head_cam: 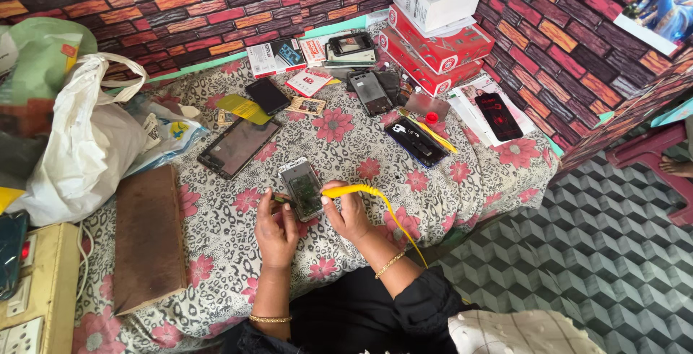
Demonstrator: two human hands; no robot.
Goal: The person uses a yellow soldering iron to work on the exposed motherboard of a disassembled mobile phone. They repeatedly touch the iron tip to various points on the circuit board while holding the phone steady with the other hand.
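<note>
An opened phone (pixel 302 186) with its green circuit board showing lies on the flowered cloth (pixel 346 148). My left hand (pixel 276 230) rests against the phone's left edge and steadies it. My right hand (pixel 348 211) grips a yellow tool (pixel 351 191) with a yellow cable that runs down to the right, its tip pointing at the phone's board.
A dark tablet (pixel 238 147), several phones and small cards lie further back. Stacked red and white boxes (pixel 435 25) stand at the back right. A white bag (pixel 86 145) and a brown board (pixel 148 237) sit at the left, a power strip (pixel 36 289) at the lower left.
</note>
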